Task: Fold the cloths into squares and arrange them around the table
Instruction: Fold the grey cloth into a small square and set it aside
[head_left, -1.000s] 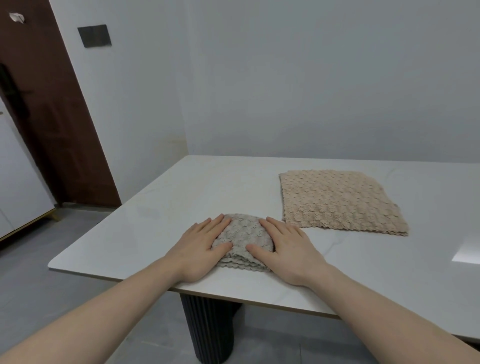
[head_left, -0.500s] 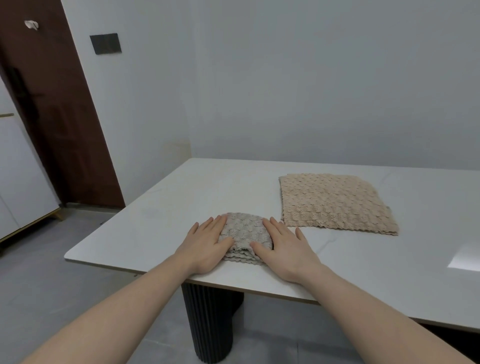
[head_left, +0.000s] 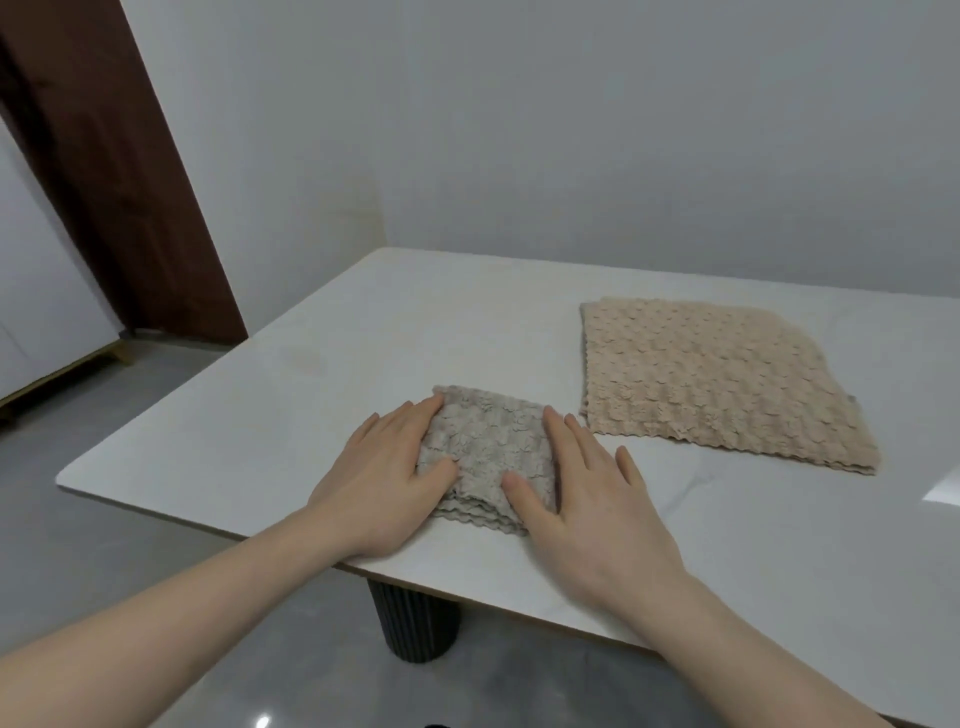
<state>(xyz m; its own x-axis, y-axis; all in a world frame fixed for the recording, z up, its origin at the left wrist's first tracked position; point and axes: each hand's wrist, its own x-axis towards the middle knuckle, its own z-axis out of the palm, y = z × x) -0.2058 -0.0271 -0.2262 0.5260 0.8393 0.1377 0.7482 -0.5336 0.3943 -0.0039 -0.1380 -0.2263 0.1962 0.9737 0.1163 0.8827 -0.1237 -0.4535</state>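
A small grey textured cloth (head_left: 488, 447), folded into a thick square, lies near the front edge of the white table (head_left: 291, 410). My left hand (head_left: 379, 478) lies flat along its left side, fingers straight, thumb on top of the cloth. My right hand (head_left: 587, 499) lies flat along its right side, thumb pressing the cloth's front corner. A larger beige textured cloth (head_left: 711, 384) lies spread flat on the table to the right and farther back, apart from both hands.
The table's front edge runs just under my wrists, above a dark ribbed pedestal leg (head_left: 415, 623). White walls meet behind the table. A brown door (head_left: 104, 171) and a white cabinet (head_left: 36, 291) stand at left over grey floor.
Both hands stay flat on the sides of the grey cloth. The camera has come closer and tilted, so the cloth and hands look larger.
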